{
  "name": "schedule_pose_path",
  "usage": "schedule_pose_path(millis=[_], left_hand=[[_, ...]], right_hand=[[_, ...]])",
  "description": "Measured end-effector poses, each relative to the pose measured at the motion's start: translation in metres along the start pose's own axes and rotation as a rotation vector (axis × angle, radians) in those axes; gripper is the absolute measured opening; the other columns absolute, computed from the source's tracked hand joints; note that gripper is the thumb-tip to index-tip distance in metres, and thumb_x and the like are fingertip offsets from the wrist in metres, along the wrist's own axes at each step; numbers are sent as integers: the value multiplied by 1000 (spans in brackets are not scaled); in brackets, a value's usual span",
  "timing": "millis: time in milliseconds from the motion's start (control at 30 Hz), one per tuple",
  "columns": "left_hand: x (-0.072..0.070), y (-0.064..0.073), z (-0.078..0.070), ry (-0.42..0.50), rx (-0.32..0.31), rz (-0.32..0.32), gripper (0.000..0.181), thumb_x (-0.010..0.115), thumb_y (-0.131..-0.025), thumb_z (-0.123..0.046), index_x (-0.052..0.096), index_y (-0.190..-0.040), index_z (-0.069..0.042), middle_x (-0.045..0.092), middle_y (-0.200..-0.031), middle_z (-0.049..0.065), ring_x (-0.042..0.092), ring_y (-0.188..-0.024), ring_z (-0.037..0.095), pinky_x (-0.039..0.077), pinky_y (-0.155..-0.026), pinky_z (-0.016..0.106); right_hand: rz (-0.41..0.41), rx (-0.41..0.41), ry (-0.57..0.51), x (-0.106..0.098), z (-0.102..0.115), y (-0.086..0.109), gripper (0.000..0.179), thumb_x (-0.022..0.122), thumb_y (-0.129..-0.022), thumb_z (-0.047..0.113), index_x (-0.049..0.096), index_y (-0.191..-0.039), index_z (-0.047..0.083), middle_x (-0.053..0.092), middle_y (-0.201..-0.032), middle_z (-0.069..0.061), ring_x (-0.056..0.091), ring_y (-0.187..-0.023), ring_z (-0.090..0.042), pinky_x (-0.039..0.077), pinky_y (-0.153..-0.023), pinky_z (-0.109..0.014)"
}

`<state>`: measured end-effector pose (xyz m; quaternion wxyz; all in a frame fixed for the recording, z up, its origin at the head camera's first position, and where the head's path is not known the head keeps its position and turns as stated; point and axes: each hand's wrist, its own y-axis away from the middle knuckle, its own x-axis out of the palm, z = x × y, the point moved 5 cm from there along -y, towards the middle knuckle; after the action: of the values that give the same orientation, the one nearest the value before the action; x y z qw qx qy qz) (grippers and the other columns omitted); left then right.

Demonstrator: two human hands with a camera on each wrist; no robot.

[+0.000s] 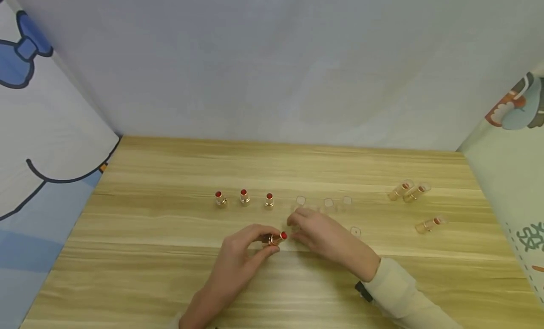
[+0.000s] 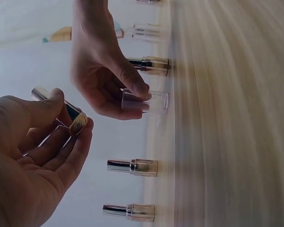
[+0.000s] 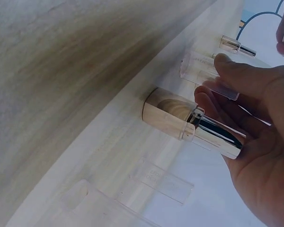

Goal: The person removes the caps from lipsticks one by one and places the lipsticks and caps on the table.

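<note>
My left hand [image 1: 244,253] pinches an uncapped gold lipstick [image 1: 275,239] above the table, its red tip toward the right. Beside it, my right hand [image 1: 323,234] is low over the tabletop. In the left wrist view, the right thumb and fingers pinch a clear lipstick cap [image 2: 157,102] that stands on the table; the head view mostly hides this cap behind the hand. Close to the right hand in its own wrist view stands a gold lipstick [image 3: 168,116]. Three uncapped lipsticks, among them one [image 1: 269,200] nearest the hands, stand in a row behind the left hand.
Several clear caps stand around the right hand, including one [image 1: 328,203] behind it and another [image 1: 355,231] beside the wrist. Farther right are three lipsticks with clear covers, one [image 1: 428,224] nearer the front. A pale cloth [image 1: 272,83] hangs behind the wooden table [image 1: 148,263].
</note>
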<state>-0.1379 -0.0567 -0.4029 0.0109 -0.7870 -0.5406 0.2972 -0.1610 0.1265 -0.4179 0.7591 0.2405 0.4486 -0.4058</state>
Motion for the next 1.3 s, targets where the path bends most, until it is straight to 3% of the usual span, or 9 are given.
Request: schedule_pose_path(millis=[233,400,533,667,767,967,1067,1167,1300], left_hand=[[-3,-10,15,19,-71,1,32,86,-81,-1,74,-108,-14,79,-103,-5,77,-95,10,64,-87,27],[-2,-15,28,9,-185,38,31,86,-82,-2,74,-107,-14,79,-104,-6,77,-98,12,64,-91,28],[2,-18,39,-7,-277,97,31,86,-82,0,73,-105,-15,77,-103,-6,77,-100,14,63,-91,29],[5,-20,49,-36,-335,131,29,86,-81,1,74,-102,-15,78,-101,-5,76,-99,15,63,-91,32],[6,-17,55,-60,-362,132,27,86,-80,-1,75,-99,-17,79,-98,-7,76,-98,14,63,-90,33],[8,-6,66,-51,-413,142,24,86,-81,-3,77,-96,-20,78,-94,-9,74,-96,12,61,-88,29],[9,-3,70,-36,-438,153,23,84,-83,-4,76,-98,-19,78,-94,-9,74,-95,11,60,-87,27],[10,-2,73,-30,-444,168,22,83,-84,-5,76,-101,-17,78,-96,-8,75,-97,13,60,-88,27],[12,-4,76,-15,-444,186,22,84,-84,-6,75,-101,-16,77,-96,-8,74,-99,14,60,-89,27]], right_hand=[[5,-13,51,-1,3,-1,23,76,-94,7,70,-116,2,72,-112,-9,73,-103,-23,64,-90,-35],[-38,-40,99,-3,7,1,32,79,-93,11,68,-122,3,71,-116,-9,70,-108,-23,62,-93,-35],[-199,-50,74,-15,12,12,36,80,-93,16,67,-125,5,71,-122,-8,68,-114,-23,61,-97,-36],[-386,-35,9,-27,12,36,38,80,-91,10,67,-126,7,71,-124,-4,68,-115,-20,61,-97,-35],[-508,-29,-13,-32,7,57,36,78,-91,2,67,-126,7,72,-122,-2,68,-110,-18,58,-98,-27],[-687,35,7,-36,-6,99,23,60,-107,19,70,-124,7,73,-119,-5,66,-110,-19,43,-108,-8],[-748,95,46,-41,-15,116,24,68,-99,4,70,-123,6,73,-118,-6,65,-111,-17,40,-107,-5],[-800,180,80,-46,-27,131,43,73,-84,-15,70,-122,4,74,-117,-8,62,-116,-9,38,-108,-3],[-883,302,132,-53,-45,151,46,73,-80,-22,70,-121,0,73,-115,-13,54,-117,1,35,-104,0]])
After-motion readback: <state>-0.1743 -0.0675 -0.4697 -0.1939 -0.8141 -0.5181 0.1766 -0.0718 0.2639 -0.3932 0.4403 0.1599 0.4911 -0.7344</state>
